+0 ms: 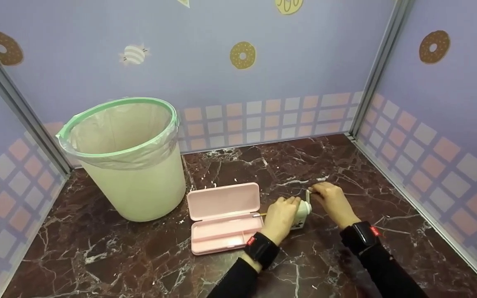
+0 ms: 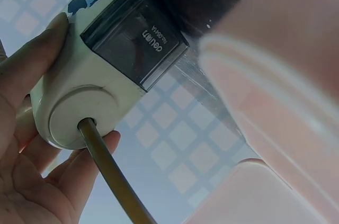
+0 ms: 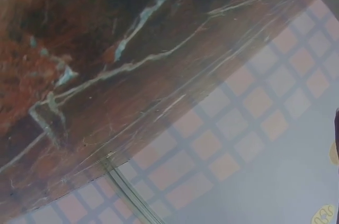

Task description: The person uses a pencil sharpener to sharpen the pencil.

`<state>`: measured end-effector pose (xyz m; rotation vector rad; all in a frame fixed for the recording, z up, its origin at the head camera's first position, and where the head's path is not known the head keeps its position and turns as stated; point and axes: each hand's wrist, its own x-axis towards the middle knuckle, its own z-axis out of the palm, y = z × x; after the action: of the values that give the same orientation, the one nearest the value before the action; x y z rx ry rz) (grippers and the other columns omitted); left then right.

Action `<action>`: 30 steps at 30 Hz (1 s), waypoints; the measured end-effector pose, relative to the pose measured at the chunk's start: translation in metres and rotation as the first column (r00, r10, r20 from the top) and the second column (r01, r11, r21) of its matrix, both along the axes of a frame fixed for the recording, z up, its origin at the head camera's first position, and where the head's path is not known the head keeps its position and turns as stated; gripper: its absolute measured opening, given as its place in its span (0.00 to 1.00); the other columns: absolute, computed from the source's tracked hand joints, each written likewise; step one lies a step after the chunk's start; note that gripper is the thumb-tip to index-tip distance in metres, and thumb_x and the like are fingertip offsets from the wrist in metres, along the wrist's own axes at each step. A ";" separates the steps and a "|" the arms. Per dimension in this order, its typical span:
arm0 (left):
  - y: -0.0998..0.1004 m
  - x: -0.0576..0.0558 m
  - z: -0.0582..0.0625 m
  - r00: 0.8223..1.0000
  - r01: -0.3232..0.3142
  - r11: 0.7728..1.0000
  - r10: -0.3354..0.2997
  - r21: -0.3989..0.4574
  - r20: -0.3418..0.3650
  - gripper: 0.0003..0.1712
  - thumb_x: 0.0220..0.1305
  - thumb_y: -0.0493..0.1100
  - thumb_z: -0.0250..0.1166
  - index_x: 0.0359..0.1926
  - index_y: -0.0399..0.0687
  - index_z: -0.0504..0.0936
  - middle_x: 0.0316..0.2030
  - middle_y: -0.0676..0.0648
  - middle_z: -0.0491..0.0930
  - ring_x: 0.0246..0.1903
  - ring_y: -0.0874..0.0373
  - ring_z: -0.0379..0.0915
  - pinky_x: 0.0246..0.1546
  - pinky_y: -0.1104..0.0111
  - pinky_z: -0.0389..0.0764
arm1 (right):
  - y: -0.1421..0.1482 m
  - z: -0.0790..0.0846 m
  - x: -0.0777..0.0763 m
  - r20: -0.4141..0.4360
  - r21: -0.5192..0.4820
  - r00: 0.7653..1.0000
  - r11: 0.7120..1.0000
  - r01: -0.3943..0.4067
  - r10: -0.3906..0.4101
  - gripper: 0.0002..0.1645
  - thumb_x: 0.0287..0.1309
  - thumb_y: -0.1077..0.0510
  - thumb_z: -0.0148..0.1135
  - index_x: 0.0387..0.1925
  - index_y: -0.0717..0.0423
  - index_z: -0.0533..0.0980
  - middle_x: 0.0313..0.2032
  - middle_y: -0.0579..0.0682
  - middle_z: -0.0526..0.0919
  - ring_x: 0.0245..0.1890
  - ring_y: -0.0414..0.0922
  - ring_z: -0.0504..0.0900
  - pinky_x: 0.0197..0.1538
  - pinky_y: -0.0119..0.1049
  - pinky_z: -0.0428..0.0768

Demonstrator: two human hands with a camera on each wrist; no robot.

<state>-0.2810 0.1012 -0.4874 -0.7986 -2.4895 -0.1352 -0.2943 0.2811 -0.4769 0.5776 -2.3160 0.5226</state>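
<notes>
My left hand (image 1: 280, 217) grips a white pencil sharpener (image 1: 300, 215) that stands on the dark marbled tabletop. Seen from the left wrist, the sharpener (image 2: 79, 91) has a dark see-through shavings drawer (image 2: 140, 41), and fingers and thumb wrap its body. A yellow pencil (image 2: 114, 173) sticks out of the round hole in its face. On the sharpener's far side, my right hand (image 1: 333, 203) pinches the crank handle (image 1: 308, 197). Just left of the left hand lies an open pink pencil case (image 1: 224, 203). The right wrist view shows tabletop and wall, with barely any of the hand.
A tall pale bin (image 1: 143, 186) with a green rim and a clear liner stands at the left, behind the pencil case. Patterned panels (image 1: 213, 82) enclose the marbled tabletop (image 1: 151, 265) at the back and both sides. Small white scraps lie near the bin.
</notes>
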 end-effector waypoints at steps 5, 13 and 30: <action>-0.001 0.000 0.002 1.000 -0.004 1.000 0.004 -0.011 0.026 0.28 0.47 0.44 0.74 0.53 0.54 0.83 0.48 0.55 0.86 0.38 0.58 0.81 0.34 0.71 0.83 | -0.002 -0.001 -0.008 0.024 -0.001 1.000 1.000 -0.006 0.006 0.07 0.43 0.71 0.71 0.27 0.62 0.81 0.29 0.56 0.85 0.31 0.51 0.85 0.36 0.42 0.83; -0.002 0.001 0.001 1.000 0.004 1.000 -0.004 -0.005 0.016 0.30 0.44 0.45 0.77 0.53 0.54 0.83 0.48 0.56 0.86 0.36 0.58 0.81 0.32 0.70 0.82 | -0.005 -0.007 -0.017 0.128 -0.013 0.992 1.000 -0.013 0.014 0.05 0.45 0.72 0.70 0.24 0.64 0.81 0.27 0.57 0.86 0.29 0.53 0.85 0.36 0.45 0.83; 0.003 0.005 -0.002 0.998 -0.054 0.998 0.053 -0.012 -0.042 0.30 0.42 0.48 0.78 0.51 0.52 0.82 0.44 0.54 0.85 0.36 0.58 0.79 0.29 0.71 0.82 | 0.002 -0.020 -0.029 0.357 0.123 0.931 0.984 -0.130 0.078 0.08 0.36 0.74 0.64 0.16 0.60 0.77 0.19 0.53 0.83 0.19 0.45 0.78 0.24 0.38 0.73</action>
<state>-0.2763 0.1041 -0.4896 -0.7323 -2.4726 -0.0822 -0.3230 0.2828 -0.4968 0.7295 -2.6905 0.5469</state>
